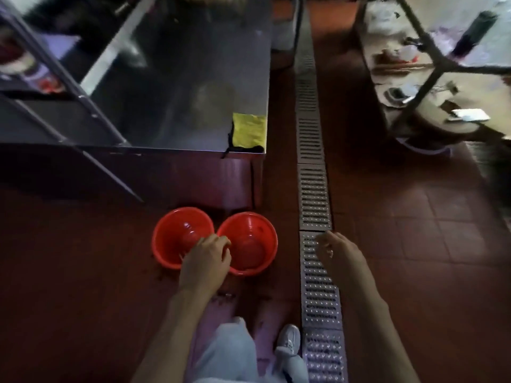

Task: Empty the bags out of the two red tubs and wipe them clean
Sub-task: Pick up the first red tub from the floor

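Two red tubs stand side by side on the dark red floor, rims touching, just in front of the steel table (171,78); the left tub (172,239) and the right tub (257,244) both show bare red insides, and no bag is visible in either, so the emptying looks done, as far as the motion blur lets one judge. The left hand (206,261) hangs over the place where the two rims meet, its fingers (221,241) curled downward; whether they grip a rim or merely hover above it, I cannot tell, since the hand hides the contact. The right hand (336,250) is out over the metal drain grate (315,194) that runs along the floor, well apart from the tubs; its fingers are loosely curled and hold nothing. A yellow cloth (249,131) lies on the near right corner of the table, above the tubs, untouched by either hand.

The step in hand, by my reading, is the turn from emptying to wiping; neither tub shows a cloth in it yet. The next move probably calls for the free right hand to fetch the cloth from the table corner, while the left hand steadies a tub by its rim; the tubs are light and could slide or tip on the tiles if wiped unsteadied.
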